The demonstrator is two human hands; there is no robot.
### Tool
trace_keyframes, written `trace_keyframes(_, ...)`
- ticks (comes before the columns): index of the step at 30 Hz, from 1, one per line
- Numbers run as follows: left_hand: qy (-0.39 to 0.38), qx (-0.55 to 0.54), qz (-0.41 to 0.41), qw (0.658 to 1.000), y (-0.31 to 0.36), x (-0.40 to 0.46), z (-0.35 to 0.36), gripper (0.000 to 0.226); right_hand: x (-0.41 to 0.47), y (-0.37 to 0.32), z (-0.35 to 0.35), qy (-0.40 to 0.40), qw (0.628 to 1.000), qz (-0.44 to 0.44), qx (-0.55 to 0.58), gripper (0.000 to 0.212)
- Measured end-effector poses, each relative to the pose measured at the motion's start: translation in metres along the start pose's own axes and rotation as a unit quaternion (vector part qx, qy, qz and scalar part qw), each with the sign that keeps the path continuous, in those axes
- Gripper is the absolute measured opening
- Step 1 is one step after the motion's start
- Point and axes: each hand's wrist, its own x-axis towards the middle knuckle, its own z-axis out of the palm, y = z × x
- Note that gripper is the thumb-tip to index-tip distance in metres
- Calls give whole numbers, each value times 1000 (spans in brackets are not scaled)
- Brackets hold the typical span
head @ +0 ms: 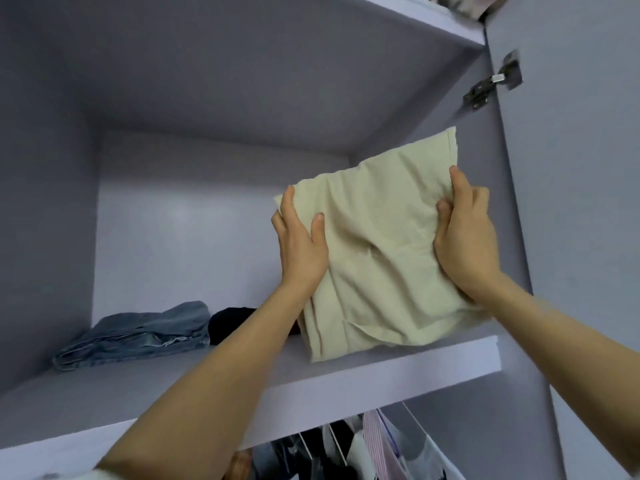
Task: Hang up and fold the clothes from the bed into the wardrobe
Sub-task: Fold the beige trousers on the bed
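Cream folded cotton garment [377, 258] stands tilted, its lower edge on the lilac wardrobe shelf [381, 370], clamped between left hand [301, 247] and right hand [467, 237], right-hand side. One folded blue denim piece [138, 336] and one black item [230, 322] lie leftward.

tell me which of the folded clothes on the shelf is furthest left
The folded blue jeans. They lie flat at the shelf's left end; the black garment sits just to their right, and the cream garment is held in both hands at the right.
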Motion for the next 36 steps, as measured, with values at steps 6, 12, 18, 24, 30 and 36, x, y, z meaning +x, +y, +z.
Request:
trace_keyframes(6, -193, 7, -187, 963, -102, 44, 70, 85, 35, 75, 67, -74, 984, -59, -152, 41)
trace_keyframes(12, -244, 146, -252, 925, -195, 84, 142, 84, 62, 130, 165, -194, 931, -108, -291, 46)
trace_keyframes(18, -259, 209, -318, 888, -268, 79, 171, 84, 49, 170, 252, -297, 899, -108, -304, 45)
trace_keyframes(24, -320, 418, -328, 785, -302, 76, 145, 60, 14, 185, 313, -432, 870, -74, -226, 49)
trace_keyframes(30, -331, 513, -324, 723, -305, 81, 105, 51, 2, 184, 322, -550, 817, -59, -163, 52)
trace_keyframes(36, -363, 384, -347, 775, -273, 71, 121, 73, 6, 197, 295, -572, 798, 25, -190, 39)
